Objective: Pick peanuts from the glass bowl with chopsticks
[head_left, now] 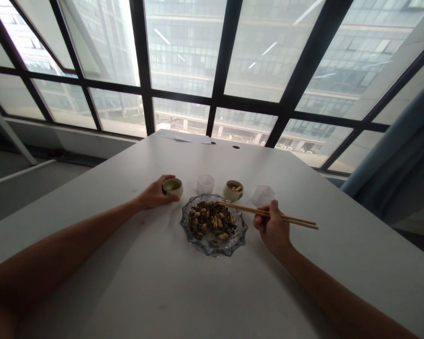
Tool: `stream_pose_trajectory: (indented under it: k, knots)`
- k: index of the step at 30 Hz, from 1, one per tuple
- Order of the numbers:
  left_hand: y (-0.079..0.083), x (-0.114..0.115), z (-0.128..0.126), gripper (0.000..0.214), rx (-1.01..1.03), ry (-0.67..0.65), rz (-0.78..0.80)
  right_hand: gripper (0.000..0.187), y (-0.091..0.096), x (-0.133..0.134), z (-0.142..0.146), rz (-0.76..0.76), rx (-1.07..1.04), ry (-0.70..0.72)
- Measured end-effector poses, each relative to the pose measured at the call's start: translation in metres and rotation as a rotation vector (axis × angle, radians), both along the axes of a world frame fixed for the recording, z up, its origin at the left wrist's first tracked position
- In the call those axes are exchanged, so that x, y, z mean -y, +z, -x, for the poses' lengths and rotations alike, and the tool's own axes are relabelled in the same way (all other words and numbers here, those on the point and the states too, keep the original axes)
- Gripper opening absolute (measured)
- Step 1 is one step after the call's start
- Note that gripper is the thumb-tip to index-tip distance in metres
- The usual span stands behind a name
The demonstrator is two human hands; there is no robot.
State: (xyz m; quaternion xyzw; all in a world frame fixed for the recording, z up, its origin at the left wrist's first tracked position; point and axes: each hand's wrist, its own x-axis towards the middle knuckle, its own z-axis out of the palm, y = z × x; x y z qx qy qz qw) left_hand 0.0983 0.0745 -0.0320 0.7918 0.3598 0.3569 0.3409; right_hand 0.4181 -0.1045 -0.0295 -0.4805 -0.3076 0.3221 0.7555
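My left hand [159,192] is wrapped around the side of a small beige teacup [173,187] standing left of the glass plate. In my right hand [273,228] is a pair of chopsticks [247,209], pointing left. Their tips reach over the far part of a scalloped glass plate [240,238]. Dark sunflower seeds [207,212] and lighter peanuts [218,221] fill the plate. Nothing can be made out between the chopstick tips. Behind the plate, a second beige cup [229,193] holds a few peanuts.
Two translucent white cups [205,183] stand on the white table [183,301], one between the beige cups and one at the right, behind the chopsticks. Paper [187,137] lies at the far edge, before tall windows. A blue curtain [392,160] hangs at right.
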Motion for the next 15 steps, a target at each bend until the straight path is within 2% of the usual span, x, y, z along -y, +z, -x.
stream_pose_trajectory:
  k: [10,15]
  knots:
    - [0.000,0.015,-0.002,0.072,0.065,0.070,-0.500,0.049,0.002,-0.003,-0.002,0.168,-0.270,0.068]
    - [-0.002,0.015,-0.003,0.069,0.049,0.038,-0.627,0.048,0.007,-0.002,-0.001,0.197,-0.347,0.110]
